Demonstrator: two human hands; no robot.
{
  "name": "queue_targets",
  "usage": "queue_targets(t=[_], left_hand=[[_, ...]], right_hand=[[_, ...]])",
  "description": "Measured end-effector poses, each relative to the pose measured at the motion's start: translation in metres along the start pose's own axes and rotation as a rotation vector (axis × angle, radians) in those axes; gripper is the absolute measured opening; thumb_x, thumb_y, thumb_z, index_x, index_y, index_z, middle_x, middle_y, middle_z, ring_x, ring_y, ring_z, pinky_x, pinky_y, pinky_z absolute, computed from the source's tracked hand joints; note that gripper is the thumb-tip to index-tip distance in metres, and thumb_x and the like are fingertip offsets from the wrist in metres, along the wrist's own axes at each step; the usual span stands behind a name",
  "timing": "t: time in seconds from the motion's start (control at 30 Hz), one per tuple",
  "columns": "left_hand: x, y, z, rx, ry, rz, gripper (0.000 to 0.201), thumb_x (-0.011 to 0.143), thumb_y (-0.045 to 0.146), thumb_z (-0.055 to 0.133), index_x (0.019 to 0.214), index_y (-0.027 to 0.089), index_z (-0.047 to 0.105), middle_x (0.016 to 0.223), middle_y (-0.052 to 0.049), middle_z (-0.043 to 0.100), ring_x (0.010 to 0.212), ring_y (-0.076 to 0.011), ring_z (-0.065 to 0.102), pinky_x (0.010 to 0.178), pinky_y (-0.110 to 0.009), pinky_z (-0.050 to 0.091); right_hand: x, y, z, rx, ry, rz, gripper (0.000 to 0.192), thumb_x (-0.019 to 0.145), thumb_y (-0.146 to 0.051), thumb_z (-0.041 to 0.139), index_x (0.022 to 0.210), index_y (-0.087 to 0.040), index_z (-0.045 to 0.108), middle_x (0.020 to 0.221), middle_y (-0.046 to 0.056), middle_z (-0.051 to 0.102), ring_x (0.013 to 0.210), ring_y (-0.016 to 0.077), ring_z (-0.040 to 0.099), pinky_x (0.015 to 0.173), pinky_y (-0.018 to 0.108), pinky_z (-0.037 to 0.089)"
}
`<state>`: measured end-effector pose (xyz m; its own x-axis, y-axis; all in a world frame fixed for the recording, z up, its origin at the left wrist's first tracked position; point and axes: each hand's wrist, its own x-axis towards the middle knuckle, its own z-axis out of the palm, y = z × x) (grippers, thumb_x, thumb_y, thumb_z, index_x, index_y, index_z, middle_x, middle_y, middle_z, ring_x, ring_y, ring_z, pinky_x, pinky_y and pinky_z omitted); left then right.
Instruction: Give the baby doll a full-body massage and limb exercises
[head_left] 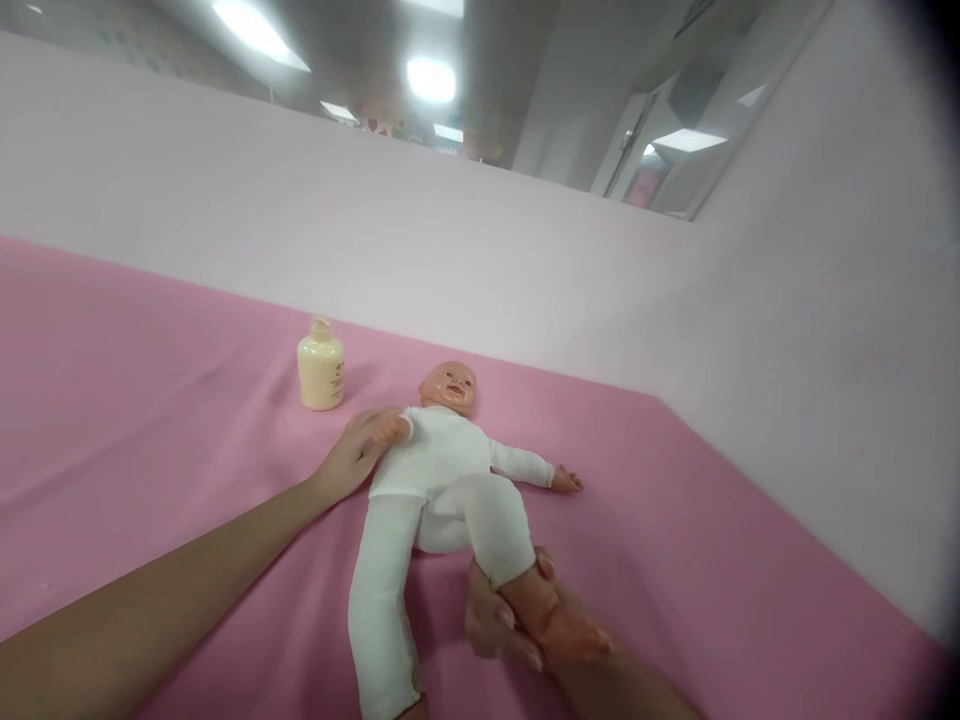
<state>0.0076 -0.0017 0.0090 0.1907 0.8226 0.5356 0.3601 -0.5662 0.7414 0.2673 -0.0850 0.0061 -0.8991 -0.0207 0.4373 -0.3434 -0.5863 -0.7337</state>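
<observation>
A baby doll with a hard plastic head and a white cloth body lies on its back on the pink surface, head toward the wall. My left hand is closed around the doll's arm at the left, beside its shoulder; part of the fingers is hidden. My right hand grips the doll's lower leg from beneath, fingers wrapped round it near the trouser cuff. That leg is raised and bent at the knee. The doll's other leg lies stretched out toward me, and its free arm points out to the right.
A cream pump bottle stands upright left of the doll's head. The pink padded surface meets a pale wall at the back and right. Above the wall, a window or mirror shows bright ceiling lights.
</observation>
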Motion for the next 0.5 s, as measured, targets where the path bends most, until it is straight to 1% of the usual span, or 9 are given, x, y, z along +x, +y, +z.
queue_targets(t=[0.07, 0.1, 0.13, 0.17, 0.2, 0.3, 0.4, 0.43, 0.5], left_hand=[[0.0, 0.002, -0.001, 0.105, -0.103, 0.12, 0.042, 0.091, 0.03, 0.045, 0.131, 0.027, 0.058, 0.14, -0.007, 0.054, 0.133, -0.0268, 0.043, 0.114, -0.045, 0.028], [0.0, 0.002, -0.001, 0.14, -0.136, 0.157, 0.042, 0.091, 0.028, 0.045, 0.132, 0.029, 0.057, 0.141, -0.006, 0.053, 0.134, -0.0267, 0.042, 0.114, -0.046, 0.028], [0.0, 0.003, -0.002, 0.163, -0.151, 0.175, 0.043, 0.092, 0.027, 0.044, 0.133, 0.03, 0.057, 0.142, -0.006, 0.052, 0.134, -0.0266, 0.042, 0.113, -0.046, 0.029], [0.0, 0.003, -0.002, 0.177, -0.152, 0.179, 0.044, 0.092, 0.026, 0.043, 0.134, 0.03, 0.056, 0.143, -0.006, 0.052, 0.134, -0.0265, 0.041, 0.113, -0.046, 0.029], [0.0, 0.003, -0.002, 0.18, -0.145, 0.175, 0.044, 0.092, 0.026, 0.042, 0.134, 0.029, 0.055, 0.143, -0.006, 0.052, 0.134, -0.0263, 0.042, 0.113, -0.045, 0.029], [-0.001, 0.003, -0.002, 0.142, -0.108, 0.14, 0.042, 0.093, 0.03, 0.043, 0.133, 0.028, 0.055, 0.141, -0.006, 0.053, 0.133, -0.0261, 0.043, 0.113, -0.045, 0.028], [-0.001, 0.0, 0.0, 0.051, -0.006, 0.014, 0.041, 0.091, 0.036, 0.048, 0.129, 0.025, 0.056, 0.135, -0.008, 0.057, 0.129, -0.0274, 0.047, 0.112, -0.045, 0.031], [0.0, -0.002, 0.0, 0.015, 0.042, -0.054, 0.04, 0.09, 0.038, 0.049, 0.126, 0.023, 0.057, 0.13, -0.009, 0.06, 0.124, -0.028, 0.05, 0.109, -0.046, 0.034], [0.001, -0.006, 0.001, -0.069, 0.13, -0.188, 0.037, 0.089, 0.041, 0.049, 0.119, 0.02, 0.058, 0.12, -0.009, 0.064, 0.114, -0.0277, 0.057, 0.102, -0.045, 0.041]], right_hand=[[0.009, 0.002, -0.003, 0.05, 0.285, -0.075, 0.055, 0.075, -0.069, 0.051, 0.083, -0.015, 0.06, 0.05, 0.001, 0.058, 0.045, 0.0105, 0.041, 0.051, 0.025, 0.03], [0.011, 0.001, -0.002, 0.063, 0.445, -0.066, 0.055, 0.079, -0.068, 0.048, 0.083, -0.014, 0.059, 0.05, -0.001, 0.054, 0.045, 0.0094, 0.036, 0.05, 0.025, 0.028], [0.012, 0.001, -0.001, 0.077, 0.569, -0.044, 0.056, 0.081, -0.068, 0.045, 0.083, -0.013, 0.058, 0.05, -0.003, 0.05, 0.045, 0.0085, 0.032, 0.049, 0.024, 0.025], [0.012, 0.0, 0.0, 0.087, 0.644, -0.025, 0.056, 0.082, -0.068, 0.044, 0.082, -0.013, 0.058, 0.05, -0.004, 0.047, 0.044, 0.0078, 0.029, 0.049, 0.023, 0.024], [0.012, 0.0, 0.001, 0.088, 0.676, -0.014, 0.057, 0.081, -0.07, 0.043, 0.08, -0.014, 0.057, 0.049, -0.005, 0.046, 0.044, 0.0075, 0.027, 0.049, 0.023, 0.023], [0.005, 0.001, 0.0, 0.029, 0.651, -0.009, 0.061, 0.075, -0.076, 0.044, 0.077, -0.017, 0.056, 0.045, -0.004, 0.046, 0.041, 0.0089, 0.03, 0.046, 0.024, 0.025], [-0.007, 0.002, -0.002, -0.04, 0.553, 0.003, 0.065, 0.066, -0.082, 0.049, 0.082, -0.019, 0.057, 0.046, -0.001, 0.056, 0.039, 0.0123, 0.041, 0.043, 0.026, 0.033], [-0.011, 0.002, -0.002, -0.049, 0.498, 0.05, 0.068, 0.063, -0.083, 0.052, 0.084, -0.019, 0.057, 0.05, 0.0, 0.06, 0.04, 0.0135, 0.046, 0.043, 0.026, 0.036], [-0.018, 0.001, 0.0, -0.05, 0.376, 0.23, 0.072, 0.057, -0.083, 0.059, 0.088, -0.018, 0.056, 0.058, 0.002, 0.066, 0.045, 0.0154, 0.056, 0.046, 0.026, 0.044]])
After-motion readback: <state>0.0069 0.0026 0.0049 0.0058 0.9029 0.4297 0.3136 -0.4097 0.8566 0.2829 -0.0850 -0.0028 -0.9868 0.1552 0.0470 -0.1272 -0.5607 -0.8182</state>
